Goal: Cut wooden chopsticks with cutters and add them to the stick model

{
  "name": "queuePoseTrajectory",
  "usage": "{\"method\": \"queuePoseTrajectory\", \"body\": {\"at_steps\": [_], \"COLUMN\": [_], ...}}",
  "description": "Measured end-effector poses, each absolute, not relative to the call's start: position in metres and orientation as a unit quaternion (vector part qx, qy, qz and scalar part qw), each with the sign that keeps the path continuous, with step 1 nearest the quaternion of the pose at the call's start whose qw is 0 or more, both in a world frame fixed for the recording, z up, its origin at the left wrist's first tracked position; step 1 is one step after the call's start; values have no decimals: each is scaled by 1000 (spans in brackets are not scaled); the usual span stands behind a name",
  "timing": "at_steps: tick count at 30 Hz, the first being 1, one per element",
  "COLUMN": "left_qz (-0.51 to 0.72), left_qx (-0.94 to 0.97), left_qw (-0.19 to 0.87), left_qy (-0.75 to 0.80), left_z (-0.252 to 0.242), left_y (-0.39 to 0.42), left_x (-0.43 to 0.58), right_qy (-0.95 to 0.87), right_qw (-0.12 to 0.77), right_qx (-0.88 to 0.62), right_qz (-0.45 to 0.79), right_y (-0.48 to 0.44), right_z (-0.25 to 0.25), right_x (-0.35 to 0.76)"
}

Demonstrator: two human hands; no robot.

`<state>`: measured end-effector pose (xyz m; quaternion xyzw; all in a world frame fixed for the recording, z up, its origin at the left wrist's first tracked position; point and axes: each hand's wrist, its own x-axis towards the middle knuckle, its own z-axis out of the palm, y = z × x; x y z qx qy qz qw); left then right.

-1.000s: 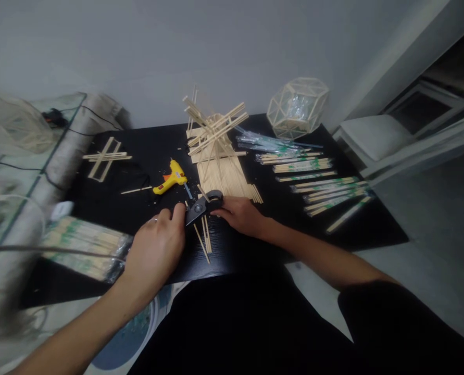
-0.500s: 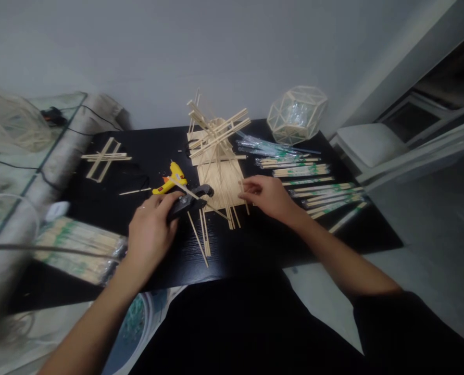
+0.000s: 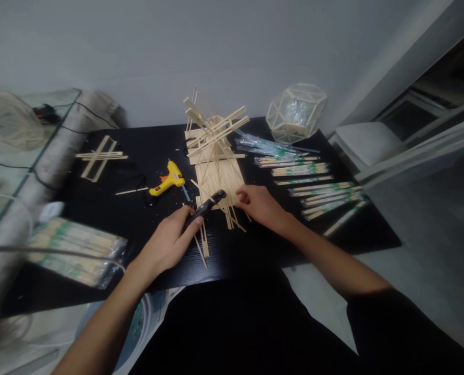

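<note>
My left hand (image 3: 173,237) is closed around a black hand tool (image 3: 206,204) with a hooked head, tilted up to the right over the near edge of the wooden board. A thin bamboo stick (image 3: 237,223) slants past the tool's head. My right hand (image 3: 259,205) has its fingers curled together at the board's right edge; whether anything is in them I cannot make out. Between the hands, several loose sticks (image 3: 227,216) lie over the flat wooden board (image 3: 232,182). Behind them rises a bundle of crossed chopsticks (image 3: 218,135). Left of the board lies a yellow glue gun (image 3: 170,178).
Wrapped chopsticks (image 3: 300,169) spread along the right of the black table (image 3: 149,148). A stick-framed polyhedron (image 3: 296,112) stands at the back right. Crossed sticks (image 3: 101,156) lie back left, a chopstick pack (image 3: 75,250) front left. Below is a bucket (image 3: 146,325).
My left hand has moved right and down, turning the black tool to point up and right. The slanting stick has shifted right. My right hand has come slightly lower, its fingers more curled.
</note>
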<state>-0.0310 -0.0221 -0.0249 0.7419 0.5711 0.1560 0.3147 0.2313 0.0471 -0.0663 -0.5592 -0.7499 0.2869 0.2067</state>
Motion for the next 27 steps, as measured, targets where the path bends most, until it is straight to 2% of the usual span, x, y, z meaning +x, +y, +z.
{"method": "queuePoseTrajectory", "body": {"at_steps": [5,9,11,17,27], "left_qz": [164,159,151,134,135], "left_qx": [751,745,744,743,749], "left_qw": [316,295,279,241,228], "left_qy": [556,576,588,609,607], "left_z": [-32,-38,-41,-44,-44], "left_y": [-23,-24,-25,-25,-23], "left_x": [-27,-23,-20,-13,-8], "right_qy": [-741,-663,-613,-645,-667], "right_qw": [285,320,341,395,417], "right_qx": [-519,-410,-394,-441,-446], "right_qz": [318,538,594,482,427], "right_y": [36,21,14,2,0], "right_z": [-52,-47,-47,-48,-53], "right_x": [227,218,211,200,202]}}
